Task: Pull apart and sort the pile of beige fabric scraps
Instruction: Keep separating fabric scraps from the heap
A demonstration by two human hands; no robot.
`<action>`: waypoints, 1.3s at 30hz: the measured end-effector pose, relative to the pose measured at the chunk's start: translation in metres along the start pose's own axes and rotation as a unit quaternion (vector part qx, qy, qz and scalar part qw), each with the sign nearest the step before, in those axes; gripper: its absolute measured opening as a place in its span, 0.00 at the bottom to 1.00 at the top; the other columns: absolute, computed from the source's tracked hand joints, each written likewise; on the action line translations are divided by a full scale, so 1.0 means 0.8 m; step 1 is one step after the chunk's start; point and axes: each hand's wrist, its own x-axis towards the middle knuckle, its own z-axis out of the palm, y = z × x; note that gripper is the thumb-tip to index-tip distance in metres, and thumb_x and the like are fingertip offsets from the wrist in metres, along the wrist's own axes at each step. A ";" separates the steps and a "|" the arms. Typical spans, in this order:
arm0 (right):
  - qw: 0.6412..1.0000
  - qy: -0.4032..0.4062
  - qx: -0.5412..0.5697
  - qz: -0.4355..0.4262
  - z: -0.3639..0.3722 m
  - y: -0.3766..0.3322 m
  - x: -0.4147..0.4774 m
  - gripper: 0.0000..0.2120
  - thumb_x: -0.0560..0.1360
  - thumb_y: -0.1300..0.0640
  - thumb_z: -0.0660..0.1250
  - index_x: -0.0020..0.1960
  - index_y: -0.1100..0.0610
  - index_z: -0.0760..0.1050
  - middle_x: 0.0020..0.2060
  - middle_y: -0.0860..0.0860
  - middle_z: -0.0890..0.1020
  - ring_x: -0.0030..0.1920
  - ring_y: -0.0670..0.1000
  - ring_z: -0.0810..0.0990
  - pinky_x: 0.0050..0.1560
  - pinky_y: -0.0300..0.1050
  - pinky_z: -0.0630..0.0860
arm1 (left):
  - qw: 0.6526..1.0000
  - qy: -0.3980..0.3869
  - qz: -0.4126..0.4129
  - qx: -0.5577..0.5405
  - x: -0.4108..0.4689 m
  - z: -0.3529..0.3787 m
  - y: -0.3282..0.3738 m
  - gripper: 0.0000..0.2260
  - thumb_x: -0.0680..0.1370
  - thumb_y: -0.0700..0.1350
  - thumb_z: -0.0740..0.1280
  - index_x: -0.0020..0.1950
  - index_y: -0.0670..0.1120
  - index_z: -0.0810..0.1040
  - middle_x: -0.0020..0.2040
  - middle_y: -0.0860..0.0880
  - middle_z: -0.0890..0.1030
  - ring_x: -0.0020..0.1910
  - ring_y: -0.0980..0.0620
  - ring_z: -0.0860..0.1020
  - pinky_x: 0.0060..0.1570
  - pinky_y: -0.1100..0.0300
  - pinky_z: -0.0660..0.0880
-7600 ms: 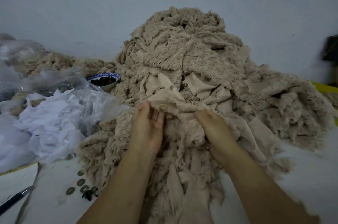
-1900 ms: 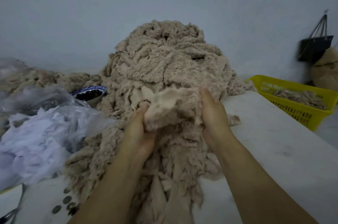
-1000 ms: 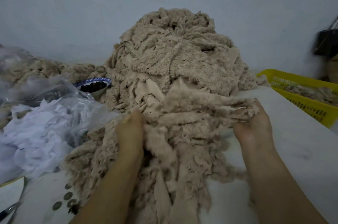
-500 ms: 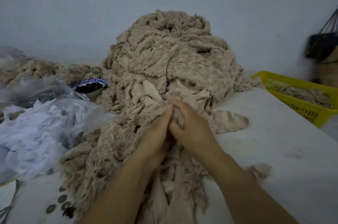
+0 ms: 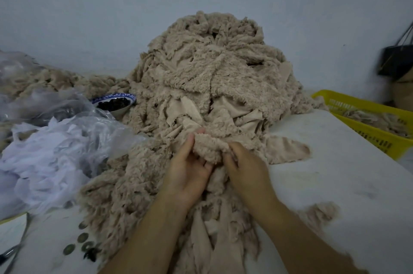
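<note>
The pile (image 5: pixel 212 85) sits on the table (image 5: pixel 335 173) at twelve o'clock, spilling toward the person. At its six o'clock edge one fleecy scrap (image 5: pixel 207 148) is held from both sides. The left hand (image 5: pixel 187 175) pinches it at nine o'clock, and the right hand (image 5: pixel 248 168) curls its fingers into it at three. It looks light, limp and clingy. I'd grip the edges and tug slowly, since neighbouring pieces may snag.

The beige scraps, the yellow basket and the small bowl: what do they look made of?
The beige scraps look like plush fleece: curly matte pile on one side, smooth flat backing on the other. The yellow basket is likely moulded plastic, with slotted walls. The small bowl is probably glazed ceramic, white with a blue-patterned rim.
</note>
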 end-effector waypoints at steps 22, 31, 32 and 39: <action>0.953 -0.234 0.183 0.063 -0.022 0.015 0.003 0.15 0.75 0.41 0.67 0.47 0.54 0.80 0.37 0.50 0.81 0.36 0.48 0.79 0.37 0.39 0.71 | 0.943 0.273 0.133 0.135 0.013 -0.017 0.006 0.20 0.84 0.57 0.57 0.75 0.54 0.69 0.71 0.50 0.75 0.65 0.49 0.76 0.62 0.51 0.76; 0.942 -0.121 0.303 0.076 -0.012 0.006 0.003 0.22 0.78 0.37 0.60 0.48 0.56 0.76 0.41 0.55 0.81 0.42 0.52 0.81 0.44 0.47 0.76 | 0.927 0.051 0.100 0.358 -0.009 0.009 -0.017 0.22 0.78 0.68 0.60 0.54 0.55 0.85 0.55 0.53 0.85 0.56 0.56 0.83 0.55 0.58 0.77; 0.935 -0.112 0.327 0.084 -0.012 0.006 0.003 0.18 0.80 0.39 0.61 0.48 0.52 0.78 0.43 0.53 0.83 0.45 0.51 0.82 0.45 0.43 0.77 | 0.902 0.027 0.096 0.419 -0.010 0.009 -0.022 0.19 0.78 0.66 0.61 0.53 0.56 0.86 0.53 0.54 0.86 0.54 0.58 0.83 0.54 0.60 0.77; 0.924 -0.121 0.352 0.084 -0.014 0.004 0.001 0.19 0.77 0.38 0.65 0.38 0.52 0.71 0.32 0.44 0.76 0.34 0.43 0.75 0.35 0.31 0.70 | 0.902 0.172 0.122 0.377 -0.008 0.007 -0.017 0.15 0.82 0.56 0.63 0.60 0.48 0.82 0.54 0.47 0.86 0.54 0.49 0.84 0.57 0.48 0.80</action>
